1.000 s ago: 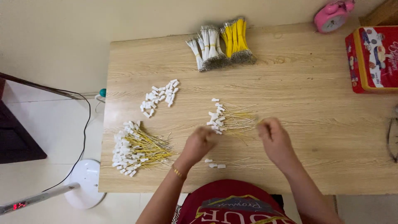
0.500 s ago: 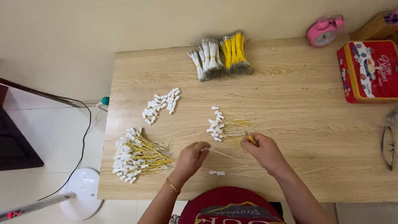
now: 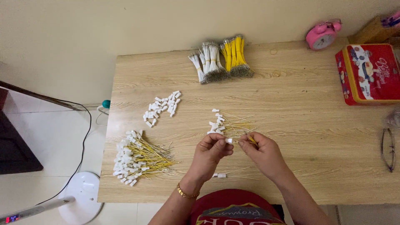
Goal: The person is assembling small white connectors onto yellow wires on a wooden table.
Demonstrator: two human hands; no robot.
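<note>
Near the table's front edge, head view: left hand [image 3: 211, 151] pinches a small white connector [image 3: 228, 141], right hand [image 3: 261, 151] pinches a thin yellow wire [image 3: 251, 140], tips almost touching. Small pile of wired connectors [image 3: 227, 124] sits just beyond the hands; one finished piece [image 3: 221, 175] lies nearer the body. Loose connectors [image 3: 161, 106] far left, big finished heap [image 3: 139, 156] near left, wire bundles [image 3: 221, 58] at the far edge. Advice: hold the connector steady, line the wire end up straight, push in squarely.
</note>
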